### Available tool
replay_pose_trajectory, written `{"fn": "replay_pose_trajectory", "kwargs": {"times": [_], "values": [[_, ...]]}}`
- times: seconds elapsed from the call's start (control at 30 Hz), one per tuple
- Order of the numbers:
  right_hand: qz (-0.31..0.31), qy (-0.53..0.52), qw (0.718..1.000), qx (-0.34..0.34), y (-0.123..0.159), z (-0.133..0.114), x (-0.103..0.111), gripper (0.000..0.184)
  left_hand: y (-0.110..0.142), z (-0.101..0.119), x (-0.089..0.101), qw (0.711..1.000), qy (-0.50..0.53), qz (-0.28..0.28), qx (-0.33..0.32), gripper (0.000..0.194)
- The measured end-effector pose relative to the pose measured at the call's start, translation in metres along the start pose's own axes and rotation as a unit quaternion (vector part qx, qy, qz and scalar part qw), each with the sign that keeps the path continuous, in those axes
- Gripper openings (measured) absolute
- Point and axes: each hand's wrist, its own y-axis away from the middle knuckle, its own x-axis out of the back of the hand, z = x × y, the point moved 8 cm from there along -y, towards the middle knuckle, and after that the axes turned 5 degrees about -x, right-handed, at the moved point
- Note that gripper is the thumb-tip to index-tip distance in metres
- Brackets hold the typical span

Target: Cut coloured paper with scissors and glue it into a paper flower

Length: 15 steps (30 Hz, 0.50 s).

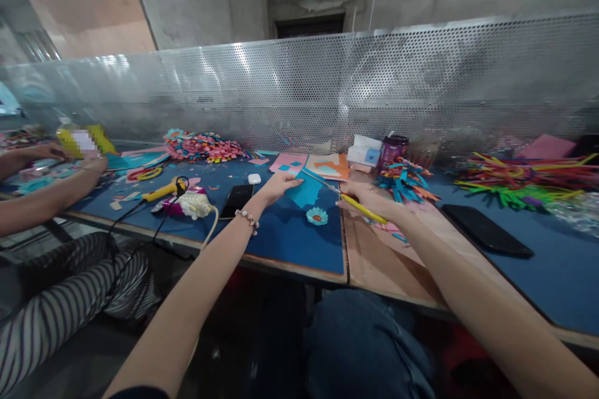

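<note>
My left hand [279, 187] pinches the edge of a light blue craft sheet [306, 192], held just above the blue table. In my right hand [369, 195] is a pair of scissors with a yellow handle [367, 211], its blades reaching left over the sheet's upper edge. How far apart the blades are is hard to make out. A light blue paper-like flower [317, 216] lies on the table below the sheet. Behind my hands are pink sheets [289, 161] with small blue squares on them, and orange sheets [341, 165] beside those.
Left of me lie a black phone [237, 201], a white earbud case [254, 179], a yellow glue gun [163, 191] with its cable and a heap of coloured pieces [206, 148]. Another person's hands [91, 165] work farther left. Right stand a tissue box [365, 153] and a dark phone [486, 230].
</note>
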Motion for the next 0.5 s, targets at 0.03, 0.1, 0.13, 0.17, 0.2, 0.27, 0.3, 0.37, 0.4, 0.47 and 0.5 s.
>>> {"fn": "replay_pose_trajectory", "kwargs": {"times": [0.03, 0.1, 0.13, 0.17, 0.2, 0.27, 0.3, 0.37, 0.4, 0.47, 0.5], "values": [[0.010, 0.000, 1.000, 0.002, -0.001, 0.001, 0.001, 0.049, 0.000, -0.001, 0.000, 1.000, -0.004, 0.000, -0.003, 0.031], [0.025, -0.007, 1.000, 0.010, -0.003, 0.002, 0.002, 0.050, -0.002, -0.002, 0.002, 1.000, -0.014, 0.001, -0.011, 0.033], [0.029, -0.011, 0.999, 0.015, -0.004, 0.002, 0.002, 0.051, -0.003, -0.003, 0.003, 1.000, -0.017, 0.001, -0.015, 0.034], [0.031, -0.012, 0.999, 0.018, -0.005, 0.003, 0.001, 0.051, -0.003, -0.004, 0.003, 1.000, -0.016, -0.001, -0.016, 0.034], [0.032, -0.012, 0.999, 0.021, -0.006, 0.003, 0.000, 0.051, -0.004, -0.006, 0.002, 1.000, -0.013, -0.005, -0.015, 0.034], [0.031, -0.007, 0.999, 0.024, -0.006, 0.004, -0.001, 0.051, -0.004, -0.008, 0.001, 1.000, -0.002, -0.012, -0.007, 0.033], [0.030, -0.002, 0.999, 0.026, -0.007, 0.004, -0.002, 0.051, -0.004, -0.009, 0.000, 1.000, 0.002, -0.014, -0.003, 0.033], [0.029, 0.010, 0.999, 0.036, -0.007, 0.003, -0.002, 0.050, -0.003, -0.009, 0.000, 1.000, 0.001, -0.008, 0.001, 0.033], [0.028, 0.017, 0.999, 0.041, -0.007, 0.002, -0.002, 0.050, -0.002, -0.009, 0.000, 1.000, -0.002, -0.003, 0.002, 0.033], [0.028, 0.028, 0.998, 0.045, -0.007, 0.001, -0.002, 0.051, -0.001, -0.010, 0.000, 1.000, -0.006, 0.000, 0.006, 0.032], [0.028, 0.027, 0.998, 0.043, -0.007, 0.001, -0.001, 0.051, -0.001, -0.011, -0.001, 1.000, -0.006, 0.001, 0.009, 0.032]]}}
